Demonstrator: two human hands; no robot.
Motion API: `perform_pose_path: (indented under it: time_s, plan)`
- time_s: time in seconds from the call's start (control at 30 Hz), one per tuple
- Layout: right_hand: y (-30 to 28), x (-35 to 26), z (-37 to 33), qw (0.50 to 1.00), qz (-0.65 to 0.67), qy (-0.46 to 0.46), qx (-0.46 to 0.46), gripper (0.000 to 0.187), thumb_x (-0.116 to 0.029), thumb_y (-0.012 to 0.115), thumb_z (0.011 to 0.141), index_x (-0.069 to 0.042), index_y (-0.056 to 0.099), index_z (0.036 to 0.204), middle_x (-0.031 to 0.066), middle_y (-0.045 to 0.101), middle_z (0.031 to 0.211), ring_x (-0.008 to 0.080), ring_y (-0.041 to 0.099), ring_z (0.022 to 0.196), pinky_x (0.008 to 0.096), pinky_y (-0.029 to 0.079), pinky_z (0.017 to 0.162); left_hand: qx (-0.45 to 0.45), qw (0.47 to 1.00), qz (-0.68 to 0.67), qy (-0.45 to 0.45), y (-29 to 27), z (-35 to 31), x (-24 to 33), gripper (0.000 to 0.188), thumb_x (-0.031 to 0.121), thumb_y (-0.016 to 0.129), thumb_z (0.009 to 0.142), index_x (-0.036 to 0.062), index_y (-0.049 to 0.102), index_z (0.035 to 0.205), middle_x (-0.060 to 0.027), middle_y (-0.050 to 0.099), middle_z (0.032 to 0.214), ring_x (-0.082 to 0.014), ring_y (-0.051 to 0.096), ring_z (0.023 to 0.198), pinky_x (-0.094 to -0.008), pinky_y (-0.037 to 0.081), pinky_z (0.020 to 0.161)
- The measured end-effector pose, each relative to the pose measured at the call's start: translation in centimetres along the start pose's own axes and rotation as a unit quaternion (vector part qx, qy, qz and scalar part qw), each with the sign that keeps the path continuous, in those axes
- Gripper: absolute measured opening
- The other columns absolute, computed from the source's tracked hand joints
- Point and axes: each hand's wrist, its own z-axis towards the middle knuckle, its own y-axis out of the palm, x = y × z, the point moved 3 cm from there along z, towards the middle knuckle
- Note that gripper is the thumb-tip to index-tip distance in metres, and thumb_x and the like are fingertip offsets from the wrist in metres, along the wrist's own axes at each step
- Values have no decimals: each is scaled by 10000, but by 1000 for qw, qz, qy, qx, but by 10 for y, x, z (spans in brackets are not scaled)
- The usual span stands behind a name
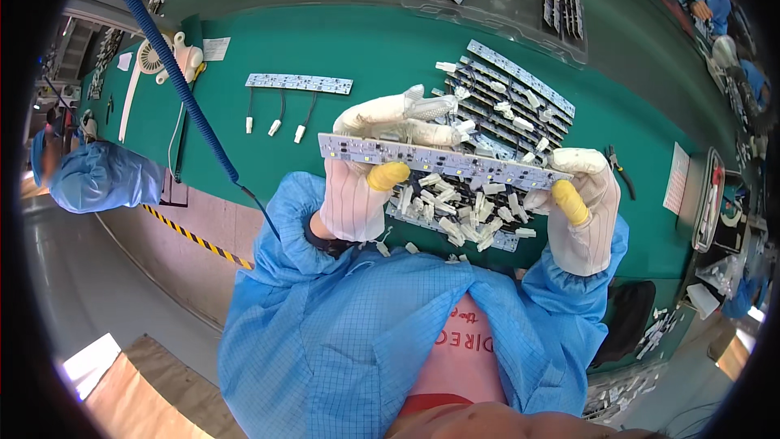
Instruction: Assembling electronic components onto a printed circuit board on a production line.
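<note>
A long white LED circuit board strip [443, 159] spans the space between my two gloved hands, its LED face turned up toward me. My left hand [366, 158] grips its left end, yellow-covered thumb along the front edge and fingers behind. At the other end my right hand [583, 203] pinches the strip, its thumb also in yellow. White connectors on dark leads [463, 211] lie heaped below the strip. Behind it rest several more strips with leads [520, 85], partly hidden by my left fingers. One separate LED strip [299, 83] with three connector leads lies to the left.
A clear plastic tray [496, 20] with strips and connectors stands at the far side of the green table [219, 36]. A blue coiled hose [175, 57] hangs at left, near a small white fan [166, 57]. Pliers [621, 172] lie right. A co-worker in blue [101, 179] sits at left.
</note>
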Motion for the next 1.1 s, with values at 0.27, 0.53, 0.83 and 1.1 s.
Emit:
perform_pose_path:
  time_s: [0.27, 0.53, 0.83, 1.1]
  plan:
    - [0, 4, 4, 999, 29, -1, -23, 326, -160, 669, 847, 4, 525, 1089, 129, 642, 864, 165, 644, 644, 235, 538, 560, -16, 995, -86, 47, -2, -2, -12, 573, 241, 639, 876, 34, 346, 1323, -294, 465, 1296, -347, 533, 1161, -447, 487, 926]
    - [1, 4, 2, 1000, 15, -11, 1, 358, -179, 674, 844, 19, 516, 1096, 115, 651, 822, 160, 650, 630, 242, 549, 570, -75, 990, 21, 119, -6, 8, -5, 417, 163, 631, 868, 33, 464, 1227, -163, 668, 1054, -260, 550, 1161, -503, 55, 1149]
    - [-9, 0, 0, 999, -16, -42, 28, 582, -347, 760, 763, 40, 503, 1114, 127, 628, 876, 171, 652, 694, 239, 544, 630, -30, 994, -85, -54, 0, 7, 6, 789, 335, 758, 748, -23, 353, 1323, -193, 575, 1196, -278, 551, 1147, -427, 372, 1037]
    - [3, -16, -2, 996, -55, -70, 30, 533, -314, 740, 778, 3, 517, 1143, 143, 590, 990, 208, 631, 870, 245, 544, 645, -107, 918, 347, 159, -42, 18, 27, 471, 348, 700, 778, 23, 585, 1099, -144, 665, 1000, -278, 655, 912, -448, 452, 946]
